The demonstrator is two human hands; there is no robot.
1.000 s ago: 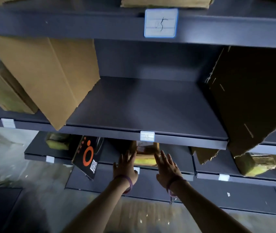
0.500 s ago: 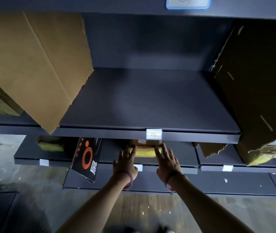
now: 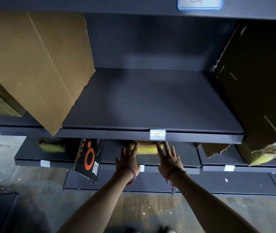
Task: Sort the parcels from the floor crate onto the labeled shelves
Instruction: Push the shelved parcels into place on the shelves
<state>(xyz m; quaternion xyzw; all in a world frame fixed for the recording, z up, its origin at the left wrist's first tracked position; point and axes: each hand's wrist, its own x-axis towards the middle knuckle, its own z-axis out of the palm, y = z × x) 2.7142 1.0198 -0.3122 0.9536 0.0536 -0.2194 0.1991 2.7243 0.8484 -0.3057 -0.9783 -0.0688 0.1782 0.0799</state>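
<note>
With fingers straight and spread, the left hand (image 3: 128,159) and right hand (image 3: 168,158) press the front corners of the yellow-taped parcel (image 3: 148,148) just ahead of them on the lower shelf (image 3: 186,155), where an even two-sided push should seat it squarely.

Dark metal rack. Middle shelf (image 3: 150,105): tan carton (image 3: 37,64) on the left end, corner overhanging the front edge; dark torn carton (image 3: 258,81) at right; paper label (image 3: 157,134) on the front lip. Lower shelf (image 3: 189,157): yellow-taped parcel (image 3: 148,148) mid-bay, black box with orange ring (image 3: 88,160) tilted over the edge. Wood-look floor (image 3: 150,212) below
</note>
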